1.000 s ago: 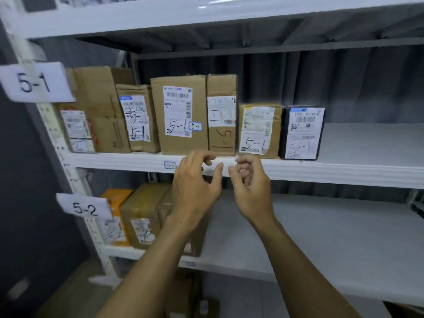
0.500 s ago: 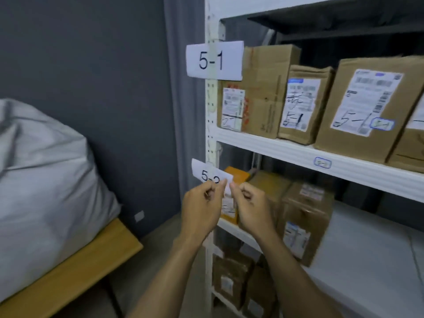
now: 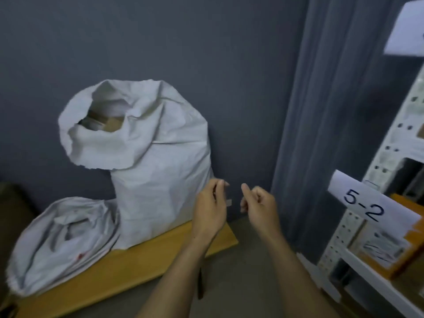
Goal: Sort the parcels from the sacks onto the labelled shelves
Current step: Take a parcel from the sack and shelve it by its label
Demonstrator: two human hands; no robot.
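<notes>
A tall white sack stands upright on a low wooden platform, its mouth open with brown parcels showing inside. A second white sack lies slumped to its left. My left hand and my right hand hover side by side in front of me, just right of the tall sack, fingers loosely curled and holding nothing. At the right edge stands the white shelf rack with a paper label reading 5-2 and an orange parcel on its shelf.
A dark grey wall is behind the sacks and a grey curtain hangs between them and the rack. Another white label sits higher on the rack. Grey floor lies below my arms.
My view has swung left from the shelves of 5-1 parcels to the sacks. My hands left the shelf edge and the 5-2 label and now hang free, slightly apart.
</notes>
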